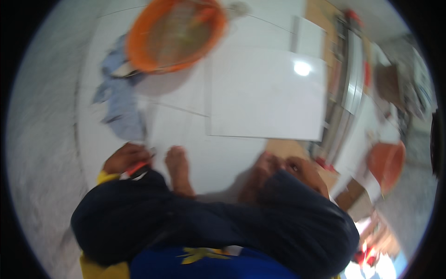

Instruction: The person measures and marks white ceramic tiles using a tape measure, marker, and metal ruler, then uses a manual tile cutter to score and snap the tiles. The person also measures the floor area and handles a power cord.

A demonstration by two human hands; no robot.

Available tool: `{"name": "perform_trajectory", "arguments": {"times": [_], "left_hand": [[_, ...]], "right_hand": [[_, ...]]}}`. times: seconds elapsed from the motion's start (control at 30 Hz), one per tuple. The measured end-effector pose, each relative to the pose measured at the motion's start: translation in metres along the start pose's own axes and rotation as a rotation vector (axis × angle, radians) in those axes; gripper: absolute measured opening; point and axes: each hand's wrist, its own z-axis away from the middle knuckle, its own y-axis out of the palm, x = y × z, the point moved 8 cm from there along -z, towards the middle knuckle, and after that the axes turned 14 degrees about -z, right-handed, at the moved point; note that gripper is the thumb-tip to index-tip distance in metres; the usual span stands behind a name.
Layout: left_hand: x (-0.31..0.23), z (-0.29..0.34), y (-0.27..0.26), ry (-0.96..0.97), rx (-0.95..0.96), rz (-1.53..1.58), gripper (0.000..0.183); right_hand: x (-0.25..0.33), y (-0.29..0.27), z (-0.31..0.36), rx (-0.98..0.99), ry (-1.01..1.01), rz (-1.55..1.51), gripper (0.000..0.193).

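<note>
My left hand (123, 159) is closed around a tool with a red-and-black handle (137, 170), low beside my left knee. The tool's working end is too blurred to identify. My right hand (306, 174) hangs by my right knee with its fingers curled; what they hold, if anything, is not clear. Just beyond it lies a large glossy white tile (265, 97), its near right corner over a brown cardboard piece (285, 148). A crumpled blue-grey cloth (121, 104) lies on the floor ahead of my left hand.
An orange basin (137, 42) with murky water and blurred items stands at the far left. Long metal rails (354, 76), like a tile cutter's, run along the right. Past them is another orange bucket (386, 165). My bare feet (179, 169) rest on white floor tiles.
</note>
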Motion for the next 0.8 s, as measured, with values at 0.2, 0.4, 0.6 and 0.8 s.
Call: {"name": "perform_trajectory", "arguments": {"times": [0.2,0.4,0.6,0.8], "left_hand": [[0.031,0.028,0.007,0.228,-0.168,0.328,0.038],[0.014,0.035,-0.016,0.155,-0.357,0.363,0.036],[0.036,0.08,-0.029,0.409,-0.456,0.559,0.036],[0.084,0.096,-0.034,0.46,-0.561,0.682,0.033]], "right_hand": [[0.063,-0.191,0.044,-0.724,-0.321,-0.596,0.02],[0.058,-0.216,0.032,-0.623,-0.007,-0.123,0.022],[0.268,-0.038,-0.044,0.201,-0.613,0.567,0.013],[0.35,0.149,-0.179,0.243,-1.023,0.679,0.015]]}}
